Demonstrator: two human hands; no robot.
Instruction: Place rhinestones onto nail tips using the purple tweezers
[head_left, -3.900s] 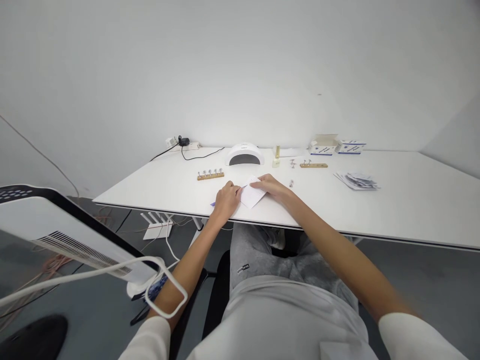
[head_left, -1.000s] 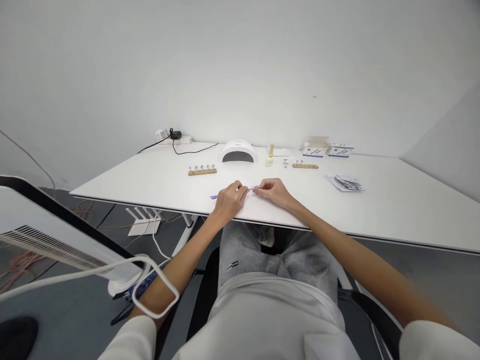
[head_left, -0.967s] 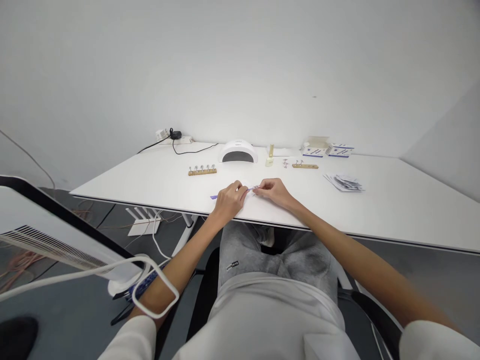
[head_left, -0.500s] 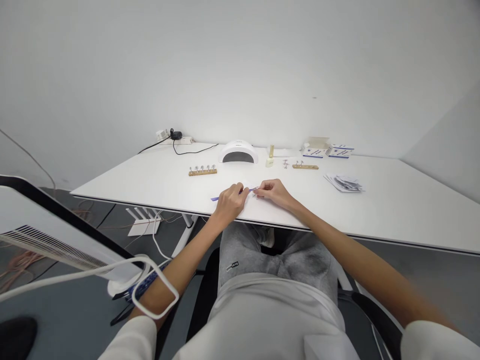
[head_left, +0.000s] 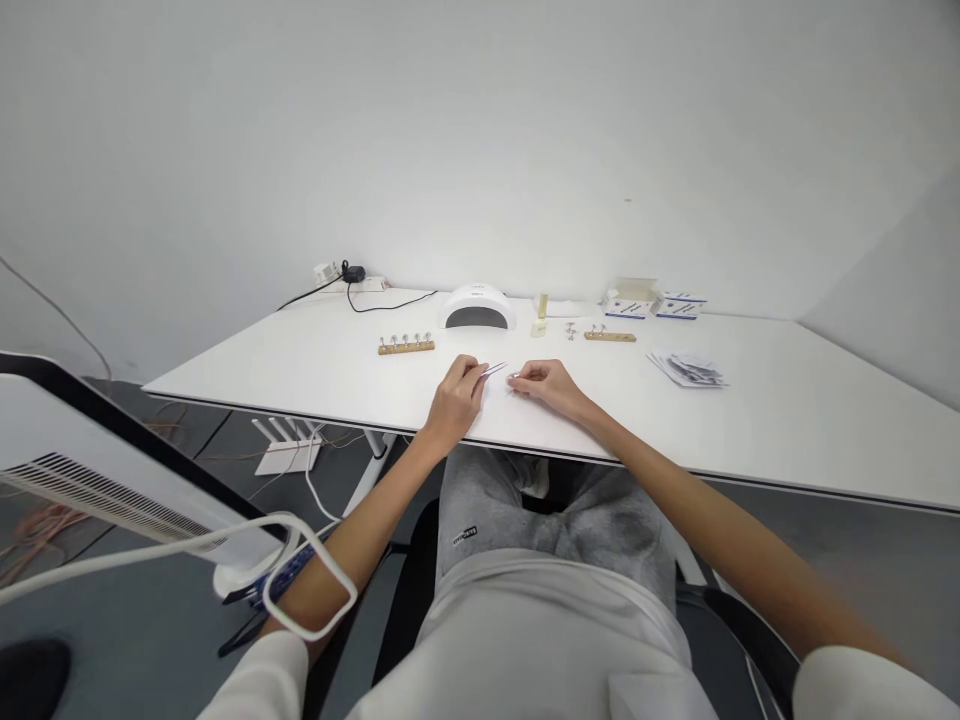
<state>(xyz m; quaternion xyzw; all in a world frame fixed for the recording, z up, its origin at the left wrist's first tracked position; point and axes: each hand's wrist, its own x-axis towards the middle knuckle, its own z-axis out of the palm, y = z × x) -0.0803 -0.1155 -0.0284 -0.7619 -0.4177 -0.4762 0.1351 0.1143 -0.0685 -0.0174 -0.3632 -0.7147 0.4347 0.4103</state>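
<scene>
My left hand (head_left: 453, 402) is closed around slim tweezers (head_left: 494, 369), whose two thin tips point right and stand a little apart. Most of the tweezers' body is hidden behind the fingers. Across a small gap, my right hand (head_left: 553, 386) pinches a small silvery piece (head_left: 514, 377) between thumb and fingertips; it is too small for me to name its kind. Both hands are just above the near part of the white table (head_left: 345, 385). Beyond the left hand lies a wooden strip (head_left: 406, 348) carrying several small silvery stands.
At the back sit a white nail lamp (head_left: 477, 297), a bottle with a gold cap (head_left: 539, 326) and small boxes (head_left: 630, 298). A second wooden strip (head_left: 611, 337) lies near loose silvery stands (head_left: 571, 331). Flat packets (head_left: 688, 370) are at right. A white cable (head_left: 330, 570) hangs by my left forearm.
My left hand has drawn back slightly left and turned, so the tweezers now angle upward, their tips clear of the right fingers. My right hand has hardly moved.
</scene>
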